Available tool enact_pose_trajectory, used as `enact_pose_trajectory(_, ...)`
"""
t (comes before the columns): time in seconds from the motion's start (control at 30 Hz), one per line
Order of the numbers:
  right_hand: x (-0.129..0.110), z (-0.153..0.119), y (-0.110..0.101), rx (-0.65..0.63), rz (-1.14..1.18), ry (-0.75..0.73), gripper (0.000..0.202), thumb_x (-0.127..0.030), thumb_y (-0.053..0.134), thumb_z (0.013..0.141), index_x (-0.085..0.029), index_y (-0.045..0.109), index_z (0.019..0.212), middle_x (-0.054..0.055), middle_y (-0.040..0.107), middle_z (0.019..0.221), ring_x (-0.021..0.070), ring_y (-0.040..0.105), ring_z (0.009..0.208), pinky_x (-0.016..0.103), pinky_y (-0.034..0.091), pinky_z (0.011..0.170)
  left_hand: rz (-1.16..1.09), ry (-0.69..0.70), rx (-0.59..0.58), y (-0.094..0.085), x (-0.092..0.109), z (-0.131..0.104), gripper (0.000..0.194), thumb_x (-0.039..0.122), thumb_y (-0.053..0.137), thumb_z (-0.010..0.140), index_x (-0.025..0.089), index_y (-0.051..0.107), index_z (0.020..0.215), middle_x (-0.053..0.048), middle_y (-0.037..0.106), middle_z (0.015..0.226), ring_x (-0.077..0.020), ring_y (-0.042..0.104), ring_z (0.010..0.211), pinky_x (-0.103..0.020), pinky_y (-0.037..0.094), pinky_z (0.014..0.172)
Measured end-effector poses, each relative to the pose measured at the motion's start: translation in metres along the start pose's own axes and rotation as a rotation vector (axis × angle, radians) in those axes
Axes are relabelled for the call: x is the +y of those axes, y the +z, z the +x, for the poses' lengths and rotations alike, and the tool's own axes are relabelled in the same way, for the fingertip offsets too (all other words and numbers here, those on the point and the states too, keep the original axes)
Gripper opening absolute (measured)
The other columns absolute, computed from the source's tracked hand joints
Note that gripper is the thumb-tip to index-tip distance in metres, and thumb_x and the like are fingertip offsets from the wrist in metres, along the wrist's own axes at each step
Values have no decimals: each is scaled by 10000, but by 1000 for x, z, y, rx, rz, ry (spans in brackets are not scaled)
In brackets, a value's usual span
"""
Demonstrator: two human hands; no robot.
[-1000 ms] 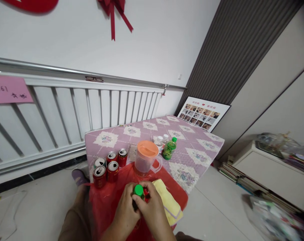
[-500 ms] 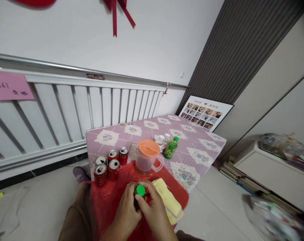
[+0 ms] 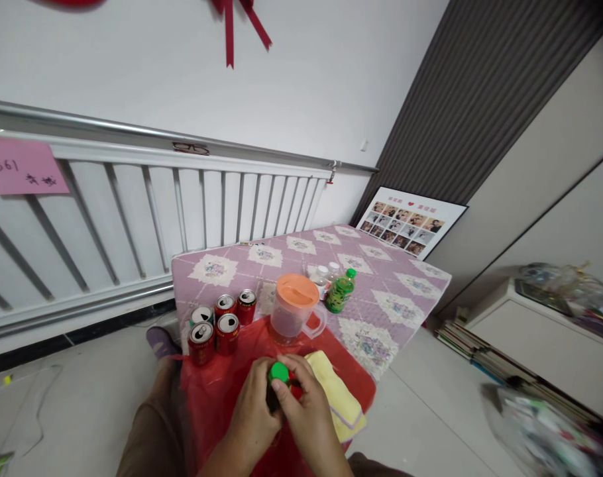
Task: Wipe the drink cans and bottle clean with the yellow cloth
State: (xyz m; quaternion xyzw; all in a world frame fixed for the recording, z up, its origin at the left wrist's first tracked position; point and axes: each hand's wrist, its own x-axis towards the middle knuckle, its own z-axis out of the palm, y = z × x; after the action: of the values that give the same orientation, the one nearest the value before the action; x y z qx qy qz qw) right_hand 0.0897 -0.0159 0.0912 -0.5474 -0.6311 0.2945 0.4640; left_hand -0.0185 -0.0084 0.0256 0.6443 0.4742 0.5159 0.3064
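Note:
A bottle with a green cap (image 3: 279, 372) stands upright between my hands, over the red plastic sheet (image 3: 217, 404). My left hand (image 3: 256, 401) is wrapped round its body. My right hand (image 3: 306, 404) closes on it from the other side, thumb and fingers by the cap. Most of the bottle is hidden by my fingers. Just beyond stands a clear pitcher (image 3: 287, 320) with an orange lid. A folded yellow cloth (image 3: 335, 394) lies beside my right hand. Several opened drink cans (image 3: 226, 333), mostly red, are grouped to the left.
Behind the pitcher are a green bottle (image 3: 340, 291) and two white-capped bottles (image 3: 321, 279). All rest on a table with a purple floral cover (image 3: 401, 311). A white radiator (image 3: 207, 205) runs along the wall, and a photo board (image 3: 411, 222) leans at the far end.
My right thumb and fingers have shifted slightly around the green cap. The view has moved a little; the cans, pitcher and cloth stay where they were.

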Motion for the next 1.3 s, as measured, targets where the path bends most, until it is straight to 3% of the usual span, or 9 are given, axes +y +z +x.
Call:
enact_pose_trajectory(0.27, -4, -3, 3, 38, 25, 14, 233, -204, 606, 757, -203, 673, 980, 66, 670, 1040, 208, 634, 999, 314, 498, 887, 42, 19, -6, 2, -5, -2, 363, 196, 538, 803, 178, 496, 1163, -128, 605, 1120, -256, 622, 1046, -419, 531, 881)
enact_pose_trajectory(0.4, 32, -4, -17, 80, 128, 85, 397, -307, 528, 857, -194, 554, 1237, 111, 658, 1170, 216, 644, 1057, 348, 525, 894, 124, -3, 11, 4, -11, -4, 468, 199, 592, 741, 179, 474, 1194, -121, 600, 1159, -267, 605, 1091, -449, 506, 938)
enact_pose_trajectory(0.53, 77, 2, -47, 204, -226, 107, 370, -308, 461, 866, -150, 606, 1168, 156, 642, 1200, 269, 602, 1112, 422, 489, 953, 144, -7, 33, 4, -14, -5, 541, 215, 644, 690, 182, 475, 1203, -114, 608, 1170, -274, 601, 1107, -451, 494, 965)
enact_pose_trajectory(0.63, 98, 6, -58, 69, -543, 121, 447, -205, 466, 823, -114, 596, 1241, 178, 622, 1243, 287, 554, 1172, 438, 420, 1030, 146, -8, 30, 4, -14, -5, 525, 210, 643, 690, 186, 484, 1189, -106, 616, 1149, -266, 610, 1085, -439, 499, 958)
enact_pose_trajectory(0.77, 115, 3, -51, -148, -834, 223, 573, -265, 554, 821, -198, 497, 1387, 135, 448, 1476, 356, 375, 1352, 538, 382, 1026, 151, -39, 8, 3, -15, -5, 540, 230, 641, 702, 178, 460, 1208, -116, 608, 1162, -265, 607, 1089, -451, 489, 970)
enact_pose_trajectory(0.9, 133, -4, -44, -182, -947, 273, 697, -240, 628, 769, -273, 425, 1435, 107, 338, 1549, 379, 328, 1377, 573, 401, 974, 141, -74, -9, 2, -13, -5, 544, 248, 641, 706, 170, 453, 1210, -127, 602, 1183, -268, 599, 1107, -463, 475, 988)
enact_pose_trajectory(1.0, 148, -5, -51, -88, -909, 244, 634, -237, 572, 817, -269, 429, 1433, 125, 390, 1513, 373, 439, 1291, 535, 463, 900, 115, -100, -8, 1, -10, -5, 539, 248, 653, 684, 174, 476, 1188, -117, 620, 1165, -269, 611, 1083, -459, 478, 981)
enact_pose_trajectory(1.13, 162, -2, -71, 54, -622, 176, 512, -241, 468, 867, -158, 512, 1371, 171, 583, 1301, 332, 588, 1115, 495, 489, 909, 92, -131, -14, -1, -5, -4, 542, 238, 659, 667, 174, 490, 1179, -111, 628, 1148, -263, 617, 1053, -452, 477, 976)
enact_pose_trajectory(1.3, 131, -5, -87, 167, -372, 103, 556, -336, 452, 899, -128, 415, 1413, 153, 540, 1363, 260, 524, 1250, 418, 417, 1062, 67, -133, -41, -3, -2, -2, 529, 217, 650, 669, 174, 500, 1174, -117, 615, 1169, -267, 600, 1083, -453, 459, 991)
